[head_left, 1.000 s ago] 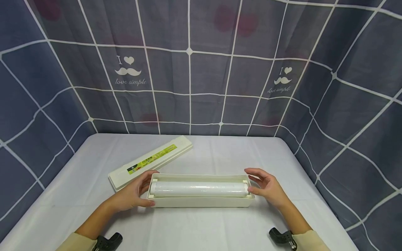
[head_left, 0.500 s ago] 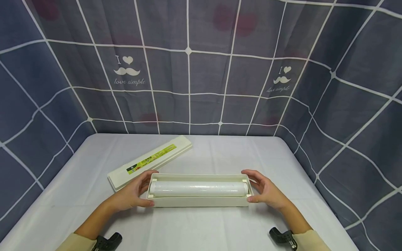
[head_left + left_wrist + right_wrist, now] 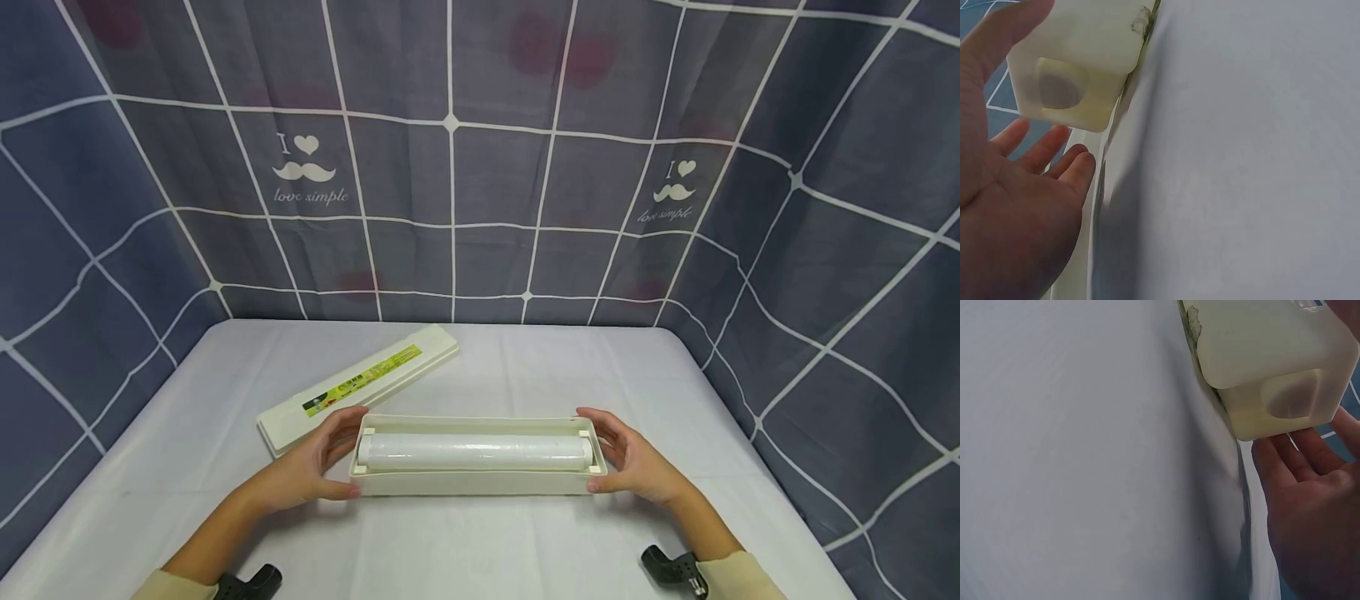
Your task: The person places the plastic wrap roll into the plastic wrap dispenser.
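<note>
The left hand [image 3: 307, 473] and right hand [image 3: 637, 468] grasp the box [image 3: 472, 484] between them, the lid [image 3: 360, 386] beyond the left. Positioning seems in hand; next calls for level handling.

The person is wearing pale beige sleeves, the left sleeve [image 3: 174, 587] and the right sleeve [image 3: 738, 577] both ending well short of the hands and leaving the forearms bare. The cloth is looking plain and matt, and the lower border of the head view is cutting it off. At the left cuff a black device [image 3: 253, 582] is sitting on the inner side, its end swelling into a rounded knob. Its counterpart [image 3: 670, 568] at the right cuff is showing the same black, bent, blunt-ended shape, with a small silvery piece glinting beside the cloth. The left hand [image 3: 306, 463] and the right hand [image 3: 632, 460] are going bare, each showing slender fingers.
</note>
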Demonstrator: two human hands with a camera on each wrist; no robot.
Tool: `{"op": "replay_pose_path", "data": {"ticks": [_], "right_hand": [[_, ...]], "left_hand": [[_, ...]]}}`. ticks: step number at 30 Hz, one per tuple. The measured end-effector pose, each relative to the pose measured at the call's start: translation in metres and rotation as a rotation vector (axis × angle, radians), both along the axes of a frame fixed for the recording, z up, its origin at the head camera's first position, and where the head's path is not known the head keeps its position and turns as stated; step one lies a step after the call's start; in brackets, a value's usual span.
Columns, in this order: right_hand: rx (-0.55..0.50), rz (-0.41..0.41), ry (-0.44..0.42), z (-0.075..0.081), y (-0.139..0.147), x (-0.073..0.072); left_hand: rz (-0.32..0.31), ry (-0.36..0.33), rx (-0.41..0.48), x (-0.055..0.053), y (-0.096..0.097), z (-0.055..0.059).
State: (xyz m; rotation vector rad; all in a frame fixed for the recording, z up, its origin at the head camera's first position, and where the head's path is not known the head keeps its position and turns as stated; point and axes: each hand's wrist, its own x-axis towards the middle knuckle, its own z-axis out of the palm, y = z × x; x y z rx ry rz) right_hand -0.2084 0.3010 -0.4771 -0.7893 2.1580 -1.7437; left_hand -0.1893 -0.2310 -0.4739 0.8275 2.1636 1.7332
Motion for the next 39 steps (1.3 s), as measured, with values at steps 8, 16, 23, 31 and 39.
{"op": "replay_pose_path", "data": {"ticks": [8, 16, 23, 31, 39], "right_hand": [[-0.011, 0.011, -0.014, 0.000, -0.001, -0.001], [-0.012, 0.005, -0.031, -0.001, -0.002, 0.000], [0.000, -0.006, -0.039, -0.001, -0.002, -0.001], [-0.019, 0.006, -0.047, -0.001, -0.003, -0.001], [-0.023, 0.008, -0.047, 0.000, -0.003, -0.001]], "left_hand": [[0.056, 0.039, -0.005, 0.012, -0.006, 0.003], [0.055, 0.130, 0.063, 0.015, -0.017, 0.000], [0.093, 0.128, 0.083, 0.018, -0.027, 0.000], [0.101, 0.178, 0.121, 0.019, -0.038, 0.003], [0.123, 0.200, 0.154, 0.017, -0.051, 0.005]]}}
